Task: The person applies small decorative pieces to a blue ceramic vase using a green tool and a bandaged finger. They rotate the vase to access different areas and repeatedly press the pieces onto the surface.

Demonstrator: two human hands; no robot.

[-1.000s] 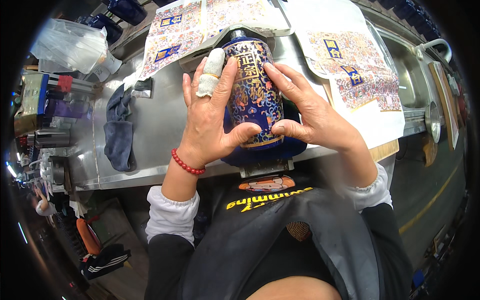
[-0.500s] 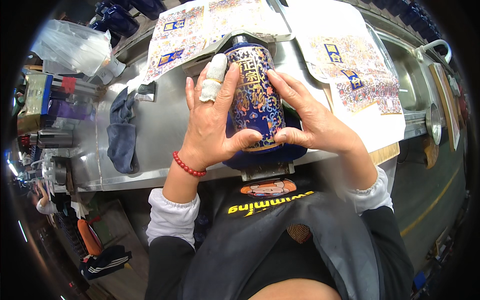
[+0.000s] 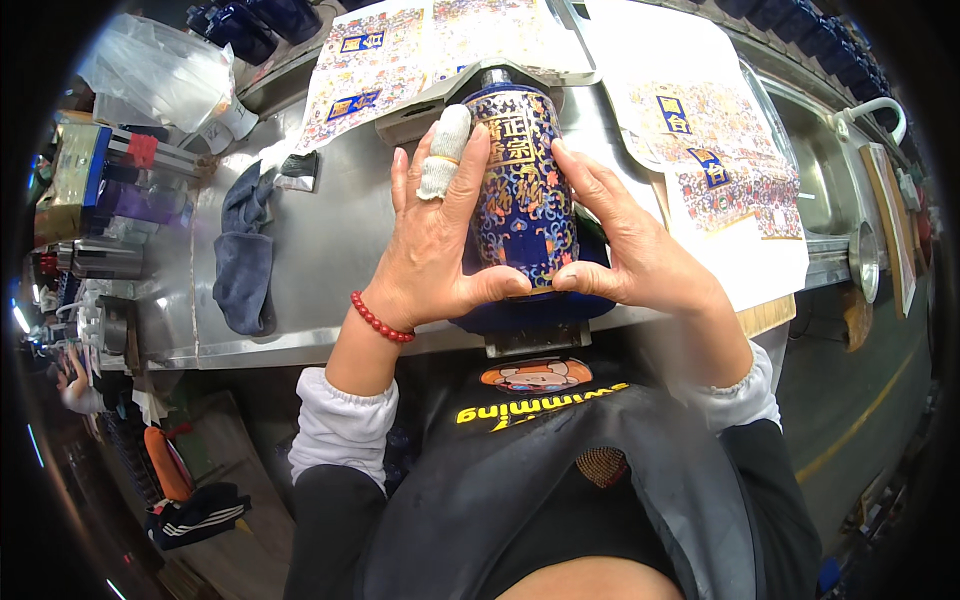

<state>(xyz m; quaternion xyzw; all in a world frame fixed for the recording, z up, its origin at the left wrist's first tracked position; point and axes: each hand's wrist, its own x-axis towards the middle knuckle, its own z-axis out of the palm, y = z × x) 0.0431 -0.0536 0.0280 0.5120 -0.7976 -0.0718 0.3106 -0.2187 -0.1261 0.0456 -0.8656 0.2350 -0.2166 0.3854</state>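
A dark blue bottle (image 3: pixel 525 210) covered in a colourful floral pattern with gold characters lies lengthwise before me, its neck pointing away. My left hand (image 3: pixel 430 220) cups its left side, fingers long and fairly straight, one wearing a pale knitted finger cover (image 3: pixel 445 150). Along the bottle's right side rests my right hand (image 3: pixel 625 235). Both thumbs press on the front near the base, their tips a little apart. A red bead bracelet (image 3: pixel 380 318) circles my left wrist. Under the bottle's near end shows a dark blue rounded support (image 3: pixel 480 318).
Patterned printed sheets (image 3: pixel 365 80) lie beyond on the left, and more sheets (image 3: pixel 715 165) to the right. A dark cloth (image 3: pixel 243 270) lies on the metal table (image 3: pixel 330 270). At right is a sink (image 3: pixel 815 170); blue bottles (image 3: pixel 800 30) line the back.
Both thumbs have slid slightly down toward the bottle's base, covering more of its gold band. The whole view has shifted a little; the hands otherwise keep their places beside the bottle.
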